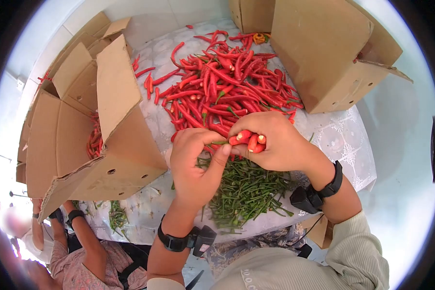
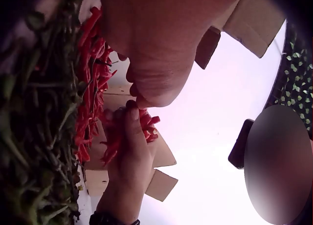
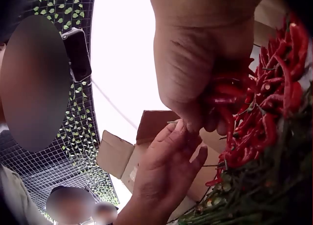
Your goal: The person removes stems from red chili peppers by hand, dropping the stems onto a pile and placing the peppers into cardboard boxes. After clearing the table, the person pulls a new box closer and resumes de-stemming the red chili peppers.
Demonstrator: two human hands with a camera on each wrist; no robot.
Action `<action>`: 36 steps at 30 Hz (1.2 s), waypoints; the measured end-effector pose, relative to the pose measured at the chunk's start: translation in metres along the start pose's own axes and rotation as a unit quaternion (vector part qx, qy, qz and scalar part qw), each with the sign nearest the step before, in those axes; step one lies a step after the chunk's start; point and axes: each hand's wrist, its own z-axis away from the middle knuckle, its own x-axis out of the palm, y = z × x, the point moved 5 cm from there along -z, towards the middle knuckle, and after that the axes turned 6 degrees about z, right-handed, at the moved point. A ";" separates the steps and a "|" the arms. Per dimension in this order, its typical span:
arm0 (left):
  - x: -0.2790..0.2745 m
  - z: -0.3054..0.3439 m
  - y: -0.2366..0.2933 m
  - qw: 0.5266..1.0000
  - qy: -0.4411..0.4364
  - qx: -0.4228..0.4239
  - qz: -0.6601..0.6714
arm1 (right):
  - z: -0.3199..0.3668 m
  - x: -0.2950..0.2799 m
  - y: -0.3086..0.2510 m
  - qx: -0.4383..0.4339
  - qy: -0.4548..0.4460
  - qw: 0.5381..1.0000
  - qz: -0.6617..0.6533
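My right hand (image 1: 282,142) grips several red chilies (image 1: 256,147) with their cut-looking pale ends outward. Thumb and forefinger of my left hand (image 1: 193,166) meet at a green stem (image 1: 218,142), pinching it right beside the right fingertips. In the right wrist view, more of the held chilies (image 3: 227,95) show under the curled right fingers. Both hands are over the near edge of a big heap of red chilies (image 1: 227,92). Just below them lies a pile of loose green stems (image 1: 249,191).
An open cardboard box (image 1: 125,166) with red chilies (image 1: 95,137) inside stands at left. Another cardboard box (image 1: 319,63) stands at back right. A patterned pale cloth (image 1: 350,145) covers the table. Another person's arm (image 1: 89,237) is at lower left, near some green stems (image 1: 117,215).
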 end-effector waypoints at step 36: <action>-0.019 -0.003 -0.005 0.942 -0.063 -0.008 -0.331 | -0.004 -0.011 0.024 0.142 -0.014 0.964 -0.224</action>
